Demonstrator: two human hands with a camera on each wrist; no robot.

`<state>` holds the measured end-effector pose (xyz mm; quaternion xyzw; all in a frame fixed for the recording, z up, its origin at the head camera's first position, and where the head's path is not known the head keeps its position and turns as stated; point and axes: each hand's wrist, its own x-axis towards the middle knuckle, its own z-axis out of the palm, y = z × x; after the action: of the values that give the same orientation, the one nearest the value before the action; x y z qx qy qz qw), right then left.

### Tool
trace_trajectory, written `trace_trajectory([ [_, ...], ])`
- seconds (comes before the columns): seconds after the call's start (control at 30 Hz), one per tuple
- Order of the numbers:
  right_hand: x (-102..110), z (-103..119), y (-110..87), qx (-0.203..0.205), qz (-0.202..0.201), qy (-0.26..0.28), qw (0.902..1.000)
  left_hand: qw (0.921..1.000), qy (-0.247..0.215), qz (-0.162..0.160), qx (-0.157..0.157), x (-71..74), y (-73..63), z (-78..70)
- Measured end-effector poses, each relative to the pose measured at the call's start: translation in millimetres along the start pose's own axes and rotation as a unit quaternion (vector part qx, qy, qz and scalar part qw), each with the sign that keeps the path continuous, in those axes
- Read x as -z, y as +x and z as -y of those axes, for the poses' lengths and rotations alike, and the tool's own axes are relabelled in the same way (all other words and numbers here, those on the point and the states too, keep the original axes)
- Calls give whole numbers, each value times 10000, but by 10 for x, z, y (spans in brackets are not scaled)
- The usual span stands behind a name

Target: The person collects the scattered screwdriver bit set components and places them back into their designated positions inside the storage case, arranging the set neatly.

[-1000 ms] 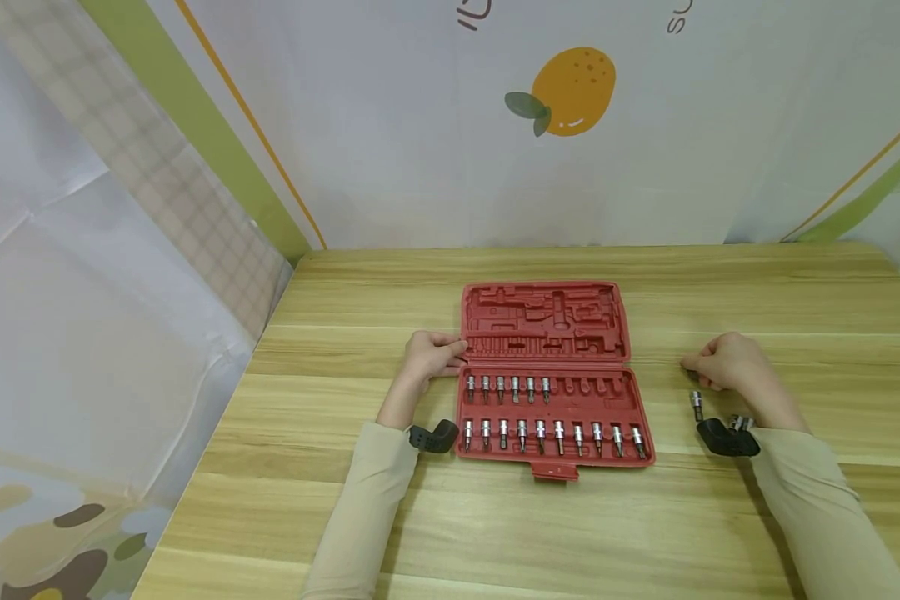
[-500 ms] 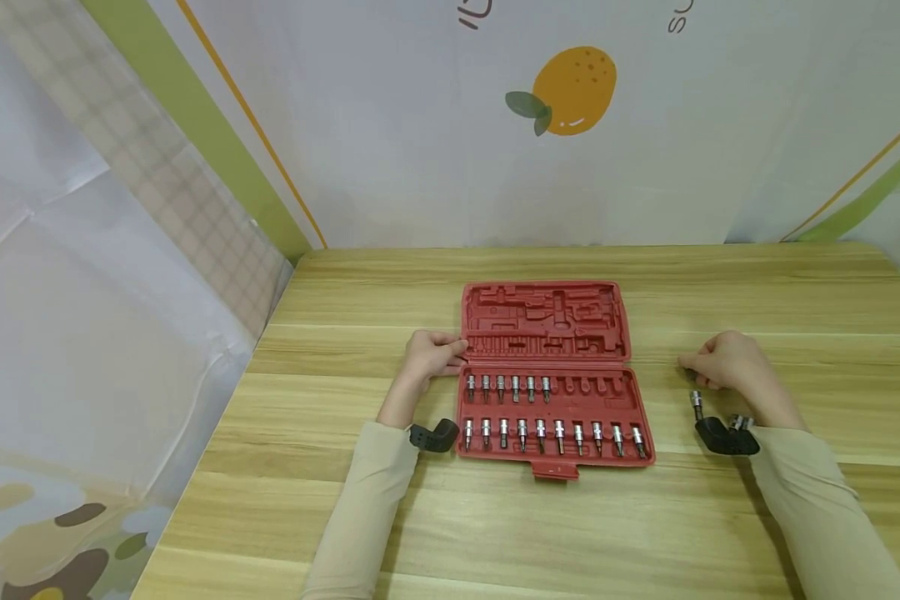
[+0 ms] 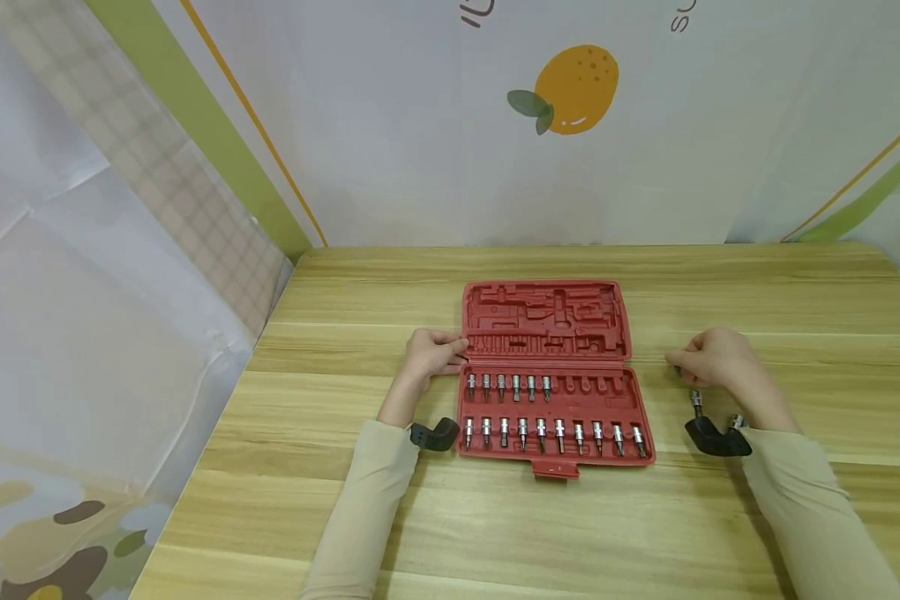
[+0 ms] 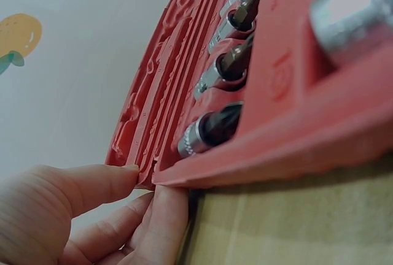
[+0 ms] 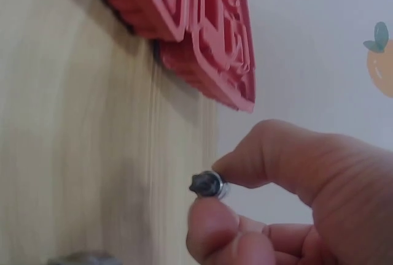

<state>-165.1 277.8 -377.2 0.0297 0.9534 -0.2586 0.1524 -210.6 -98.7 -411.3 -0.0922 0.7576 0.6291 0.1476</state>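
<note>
A red bit socket case (image 3: 600, 403) lies open on the wooden table, its lid folded back. Two rows of silver bit sockets sit in its lower half; slots at the right of the upper row hold nothing. My left hand (image 3: 429, 354) grips the case's left edge by the hinge, thumb (image 4: 101, 185) on the rim and fingers beneath. To the right of the case, my right hand (image 3: 714, 358) pinches a bit socket (image 5: 209, 184) between thumb and forefinger, its dark star-shaped tip facing the right wrist camera.
Another bit socket (image 3: 696, 402) lies on the table (image 3: 570, 533) below my right hand. A further silver piece (image 3: 736, 422) shows partly behind the black wrist camera (image 3: 718, 438). A printed cloth (image 3: 390, 150) hangs behind the table.
My right hand has moved left toward the case, lifting slightly, with the bit socket between its fingers. My left hand stays at the case's edge.
</note>
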Motion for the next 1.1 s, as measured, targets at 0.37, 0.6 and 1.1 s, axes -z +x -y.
trace_trajectory([
  [0.37,-60,152,-22,181,-81,137,9997,10000,46,13,-49,4,-4,-1],
  [0.6,-74,246,-42,371,-160,56,9992,10000,23,3,-43,5,5,6],
  [1.1,-258,517,-36,858,-317,94,9958,10000,37,-12,-30,3,5,10],
])
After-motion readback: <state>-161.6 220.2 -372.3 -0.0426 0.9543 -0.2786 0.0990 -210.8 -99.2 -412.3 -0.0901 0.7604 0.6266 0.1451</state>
